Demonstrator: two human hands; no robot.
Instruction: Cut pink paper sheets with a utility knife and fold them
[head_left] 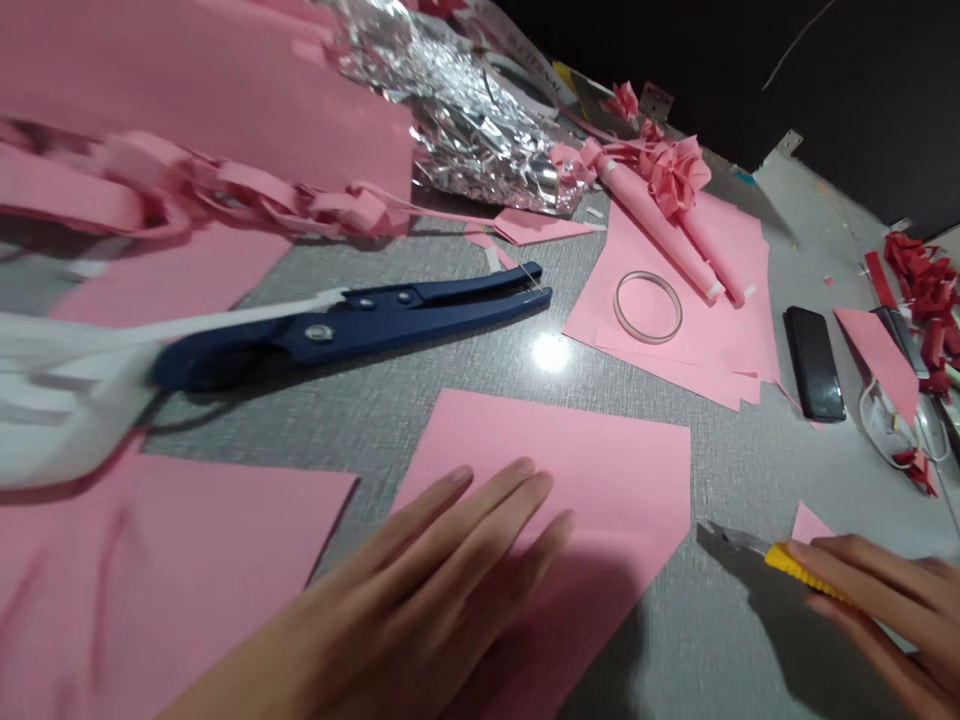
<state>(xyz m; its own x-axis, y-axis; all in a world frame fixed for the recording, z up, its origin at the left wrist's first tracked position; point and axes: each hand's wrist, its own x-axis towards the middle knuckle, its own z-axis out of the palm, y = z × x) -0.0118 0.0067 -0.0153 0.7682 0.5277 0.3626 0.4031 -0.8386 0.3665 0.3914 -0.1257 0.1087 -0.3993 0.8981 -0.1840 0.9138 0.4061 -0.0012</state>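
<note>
My left hand [450, 580] lies flat with its fingers stretched out, pressing on a sheet of pink paper [600, 450]. One corner of the sheet, at its right, looks cut off at a slant. Held in my right hand [892, 590] is a utility knife [799, 570] with a yellow body. Its blade points left and stops just short of the sheet's right edge, over the table. A small pink paper scrap [810, 522] lies behind the knife. More pink paper [247, 520] is at the left of my left hand.
A dark blue two-pronged tool [375, 320] with a white part lies across the left. Behind are a paper chain [247, 190], silver foil [480, 120], rolled pink tubes [660, 235] and a tape ring [648, 338] on stacked sheets. A black phone [814, 365] and red paper pieces [926, 290] lie at right.
</note>
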